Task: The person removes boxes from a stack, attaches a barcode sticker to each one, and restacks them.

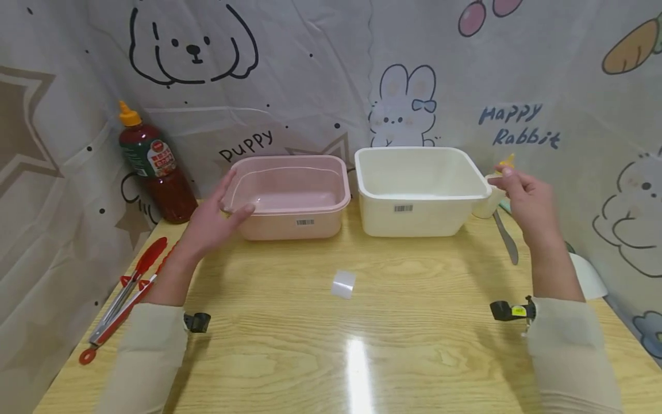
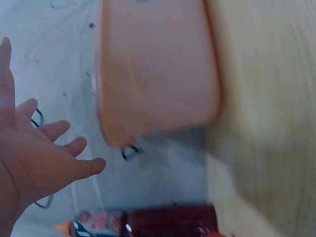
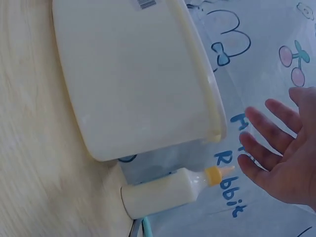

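Note:
A pink plastic bin (image 1: 292,225) and a cream-white plastic bin (image 1: 414,217) stand side by side at the back of the table. By the pink bin's left end is my left hand (image 1: 209,224); its fingers are spread and apart from the bin in the left wrist view. My right hand (image 1: 532,201) hovers off the white bin's right end, fingers loosely extended and holding nothing in the right wrist view. Below and beside it stands a squeeze bottle (image 3: 160,194) with a yellow cap, filled with something pale.
A red sauce bottle (image 1: 157,172) with an orange cap stands at the back left. Red-tipped tongs (image 1: 121,305) lie along the left edge. A small shiny clear piece (image 1: 343,284) lies mid-table. At right are a knife (image 1: 505,237) and a white object (image 1: 588,277), partly hidden by my forearm.

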Demonstrator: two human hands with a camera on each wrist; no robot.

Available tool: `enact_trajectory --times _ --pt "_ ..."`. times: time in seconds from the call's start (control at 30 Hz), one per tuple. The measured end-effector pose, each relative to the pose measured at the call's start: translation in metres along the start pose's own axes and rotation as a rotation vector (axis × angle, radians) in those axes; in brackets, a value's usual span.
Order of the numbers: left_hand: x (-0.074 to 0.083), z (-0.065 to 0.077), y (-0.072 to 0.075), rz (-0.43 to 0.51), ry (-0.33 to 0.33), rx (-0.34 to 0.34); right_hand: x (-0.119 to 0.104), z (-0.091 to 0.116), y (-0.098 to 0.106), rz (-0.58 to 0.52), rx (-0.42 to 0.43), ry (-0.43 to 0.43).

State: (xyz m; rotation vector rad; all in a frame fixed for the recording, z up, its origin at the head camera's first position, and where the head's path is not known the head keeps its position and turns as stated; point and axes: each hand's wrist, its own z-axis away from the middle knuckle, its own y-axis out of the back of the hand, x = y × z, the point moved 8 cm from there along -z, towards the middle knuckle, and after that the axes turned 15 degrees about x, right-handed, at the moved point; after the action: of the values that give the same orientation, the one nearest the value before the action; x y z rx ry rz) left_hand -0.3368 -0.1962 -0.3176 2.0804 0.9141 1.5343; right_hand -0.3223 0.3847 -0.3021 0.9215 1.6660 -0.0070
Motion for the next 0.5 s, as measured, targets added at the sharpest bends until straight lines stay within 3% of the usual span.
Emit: enact_trajectory --times 0.1,0.23,0.5 --pt "-0.021 -0.006 0.006 -0.035 0.037 0.009 0.009 -0.007 0.0 0.03 0.019 -0.044" --pt "-0.045 -0.011 0.009 -0.055 0.118 -0.017 0.015 -0.013 -0.007 0.065 -0.04 -0.048" --pt "-0.071 -0.017 0.002 0.012 0.249 -0.09 0.019 -0.015 -0.03 0.072 -0.207 -0.022"
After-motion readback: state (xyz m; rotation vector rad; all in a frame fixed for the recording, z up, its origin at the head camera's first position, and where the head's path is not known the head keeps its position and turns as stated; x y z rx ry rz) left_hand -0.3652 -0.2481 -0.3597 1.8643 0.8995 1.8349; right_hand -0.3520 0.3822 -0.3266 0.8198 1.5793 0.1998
